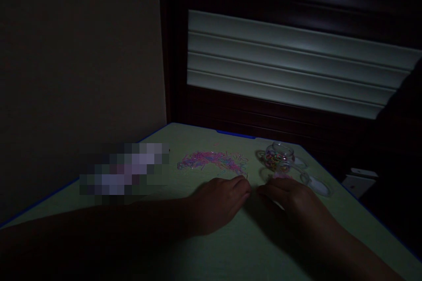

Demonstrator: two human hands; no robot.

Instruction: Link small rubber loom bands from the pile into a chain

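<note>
The pile of coloured bands stretches lengthwise along the far edge of the table; the left hand and right hand curl narrowly, contents unclear.

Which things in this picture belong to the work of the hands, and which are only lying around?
Probably in use:
colourful pile, near the left hand
pink pieces, near the right hand
jar of colourful pieces

Probably just lying around:
white object, far right
pixelated item, left; unidentifiable

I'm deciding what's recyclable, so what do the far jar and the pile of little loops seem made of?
Far jar: glossy clear plastic or glass; see-through, bright highlights. Loops: perhaps rubber or soft plastic, finish unclear; thin, loosely curved.
</note>
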